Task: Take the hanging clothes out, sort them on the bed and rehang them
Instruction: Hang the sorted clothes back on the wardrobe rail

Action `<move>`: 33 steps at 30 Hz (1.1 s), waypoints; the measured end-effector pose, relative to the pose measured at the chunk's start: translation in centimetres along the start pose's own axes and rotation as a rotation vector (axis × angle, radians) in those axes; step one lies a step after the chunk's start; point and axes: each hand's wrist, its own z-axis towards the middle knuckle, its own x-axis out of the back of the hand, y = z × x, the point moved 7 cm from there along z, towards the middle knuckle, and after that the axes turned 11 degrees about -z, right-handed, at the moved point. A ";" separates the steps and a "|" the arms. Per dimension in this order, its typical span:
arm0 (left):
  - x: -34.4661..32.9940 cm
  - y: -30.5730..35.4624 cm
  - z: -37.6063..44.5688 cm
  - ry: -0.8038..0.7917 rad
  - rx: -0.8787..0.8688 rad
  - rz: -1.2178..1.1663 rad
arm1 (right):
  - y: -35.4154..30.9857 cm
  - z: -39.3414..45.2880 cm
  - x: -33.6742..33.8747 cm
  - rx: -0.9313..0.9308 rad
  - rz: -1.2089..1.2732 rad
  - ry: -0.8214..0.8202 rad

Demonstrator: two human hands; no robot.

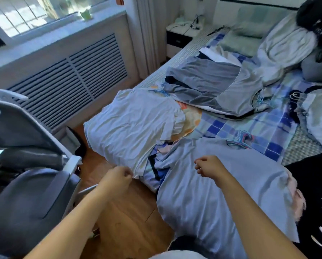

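Observation:
Several garments on hangers lie spread over the bed (pixel 231 126). A white T-shirt (pixel 130 124) drapes over the bed's near left edge, and my left hand (pixel 117 178) pinches its lower hem. A light blue T-shirt (pixel 221 193) covers the near corner, with blue wire hangers (pixel 240 141) at its collar. My right hand (pixel 209 166) hovers over this shirt with its fingers curled; whether it pinches fabric I cannot tell. A grey shirt (pixel 218 85) lies farther back on a pile. A black printed shirt (pixel 317 202) lies at the right.
A grey office chair (pixel 25 184) stands at the left, close to the bed. Wooden floor (pixel 123 212) shows between them. A radiator cover (pixel 72 81) runs under the window. A nightstand (pixel 180 34) and pillows (pixel 285 43) sit at the head of the bed.

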 end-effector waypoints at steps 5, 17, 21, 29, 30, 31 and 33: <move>7.0 -2.0 8.2 0.128 0.063 -0.160 | -9.2 5.1 0.6 0.064 0.007 0.046; 8.4 -4.8 42.1 -0.293 -0.083 0.018 | -16.4 22.5 -8.6 -0.296 0.143 0.244; 7.8 -6.2 54.1 -0.388 -0.153 0.286 | -17.6 27.2 -12.5 -0.368 0.083 0.189; 0.9 -12.1 66.0 -0.523 -0.098 0.505 | -17.3 37.5 -14.4 -0.366 -0.133 0.216; 0.3 -12.7 65.8 -0.538 -0.084 0.534 | -17.2 39.3 -14.9 -0.352 -0.147 0.209; -0.4 -13.2 65.8 -0.542 -0.066 0.547 | -17.2 41.1 -15.4 -0.333 -0.151 0.213; -1.5 -13.3 66.0 -0.528 -0.057 0.548 | -17.5 44.6 -14.9 -0.276 -0.186 0.250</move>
